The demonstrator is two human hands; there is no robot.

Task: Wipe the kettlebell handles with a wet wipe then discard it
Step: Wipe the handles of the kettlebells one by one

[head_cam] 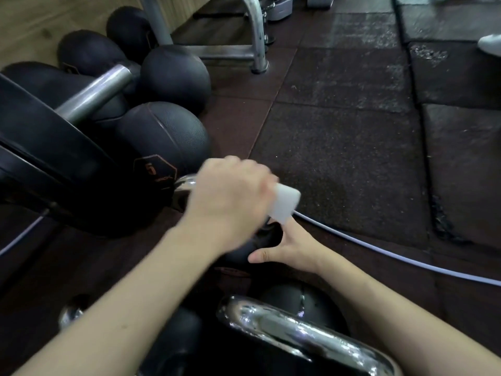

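My left hand [230, 196] is curled around a white wet wipe [284, 204] and closes over the chrome handle [187, 185] of a black kettlebell [244, 248] in the middle of the floor; the hand is motion-blurred. My right hand [290, 245] rests against the right side of that kettlebell's body with the thumb stretched out; its fingers are hidden behind the left hand. A second kettlebell with a shiny chrome handle [303, 332] stands nearest me at the bottom.
Several black medicine balls [162, 137] lie at the left beside a barbell plate and bar [92, 93]. A white cable [379, 253] runs across the rubber floor tiles [339, 131]. A metal rack leg [257, 36] stands at the back.
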